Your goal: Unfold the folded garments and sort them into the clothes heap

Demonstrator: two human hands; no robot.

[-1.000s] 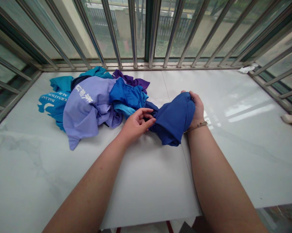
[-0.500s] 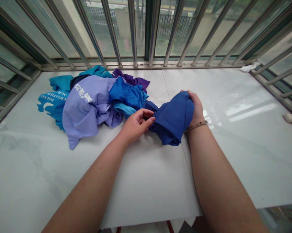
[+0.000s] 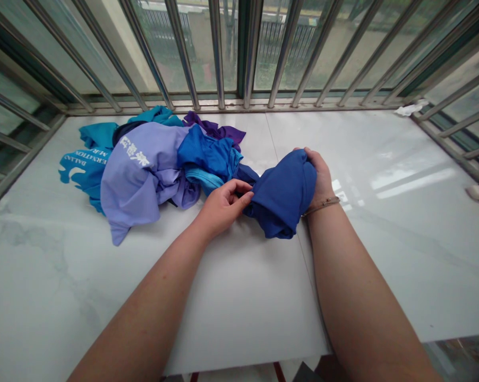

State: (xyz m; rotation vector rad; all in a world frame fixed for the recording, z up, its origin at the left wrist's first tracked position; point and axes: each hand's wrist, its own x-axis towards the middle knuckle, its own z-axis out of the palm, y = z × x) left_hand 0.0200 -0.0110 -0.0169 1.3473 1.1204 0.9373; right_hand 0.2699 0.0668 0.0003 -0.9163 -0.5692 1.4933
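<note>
Barely anything's moved since a second ago: right hand (image 3: 321, 175) still wrapped in the dark blue garment (image 3: 283, 193) mid-counter (image 3: 243, 297), left hand (image 3: 223, 204) still pinching its edge. The clothes pile (image 3: 152, 164) sits at 10 o'clock, so it's still getting sorted out.

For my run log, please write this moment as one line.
left hand: pinching dark blue garment | right hand: gripping same garment | clothes pile: at left on white marble surface

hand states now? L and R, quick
Left hand: closed, pinching the edge of the dark blue cloth.
Right hand: closed on the same cloth, gripping its far end.
</note>
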